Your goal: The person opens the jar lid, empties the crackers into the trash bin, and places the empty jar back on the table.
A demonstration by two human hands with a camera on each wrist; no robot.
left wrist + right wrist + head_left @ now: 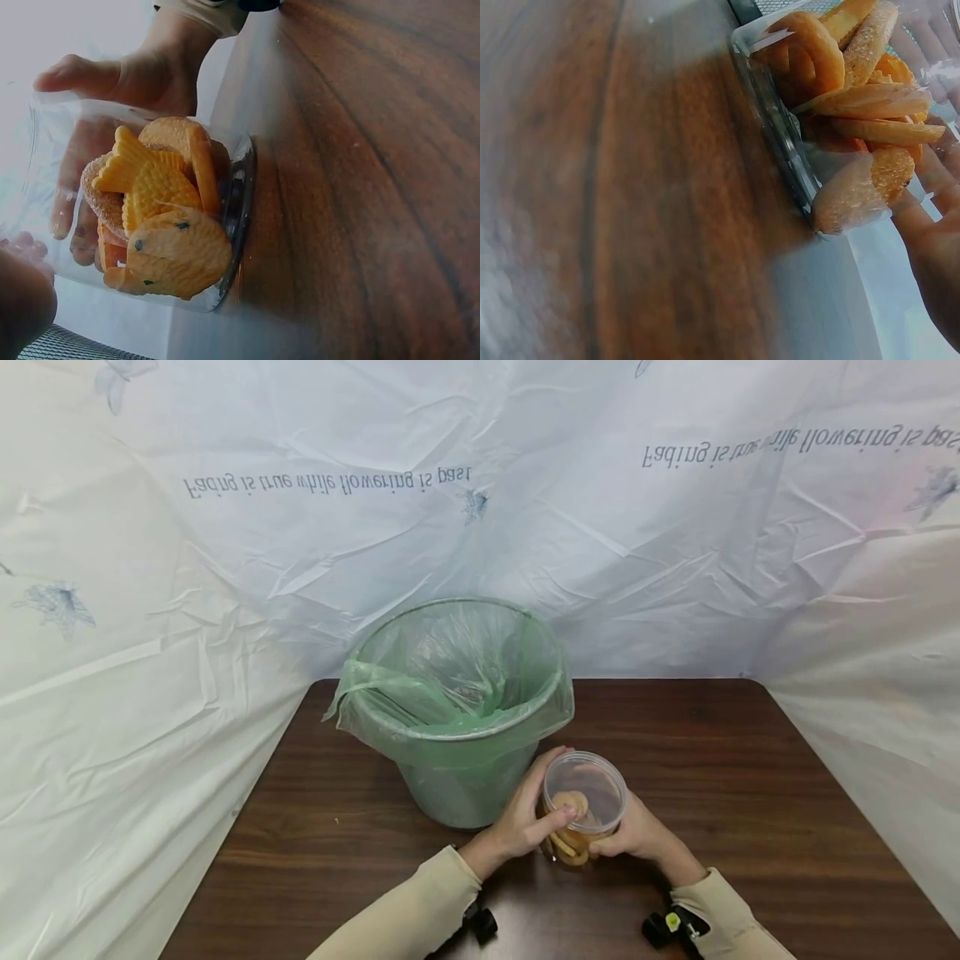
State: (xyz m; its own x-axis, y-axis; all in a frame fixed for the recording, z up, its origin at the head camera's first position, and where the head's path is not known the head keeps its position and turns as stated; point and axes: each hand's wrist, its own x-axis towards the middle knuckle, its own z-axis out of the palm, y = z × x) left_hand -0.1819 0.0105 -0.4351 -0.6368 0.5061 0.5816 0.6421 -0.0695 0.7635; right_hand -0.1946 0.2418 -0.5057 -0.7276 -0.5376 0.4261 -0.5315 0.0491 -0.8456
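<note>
A clear plastic jar stands tilted between both hands at the front of the table, its round mouth showing no lid. My left hand grips its left side, the thumb across the near wall. From the other side my right hand holds it, thumb low on the front. Inside lie several biscuits; in the left wrist view a yellow fish-shaped biscuit and a round speckled one show through the wall. The jar's base is close to the table; whether it touches cannot be told.
A grey mesh-like bin lined with a green plastic bag stands just left of and behind the jar. Dark wooden table surrounds them. White printed sheets hang at the back and sides.
</note>
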